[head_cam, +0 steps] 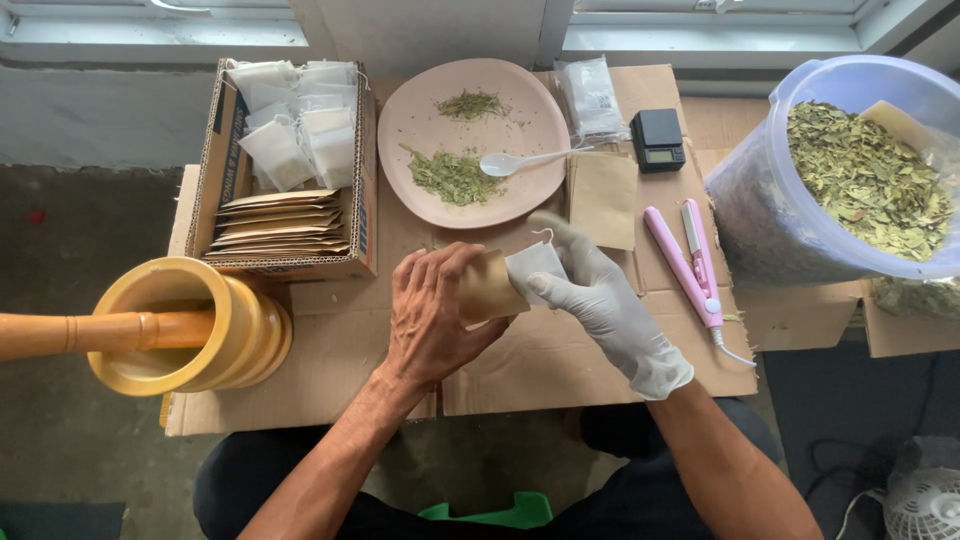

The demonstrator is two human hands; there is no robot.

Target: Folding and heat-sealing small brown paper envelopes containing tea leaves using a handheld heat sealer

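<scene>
A small brown paper envelope (490,287) is held above the cardboard-covered bench (340,365), gripped by the bare left hand (432,315). The gloved right hand (600,300) pinches a white tea bag (535,265) at the envelope's mouth. Beyond lie a pink plate (520,180) of crushed leaves, a pink sealer (690,262) and a wooden mortar (190,325).

Below a pink round plate (400,120) of dried herbs, a bare left hand (430,315) grips a brown paper envelope (488,288); a gloved right hand (600,300) pinches a white mesh tea bag (535,265).
</scene>
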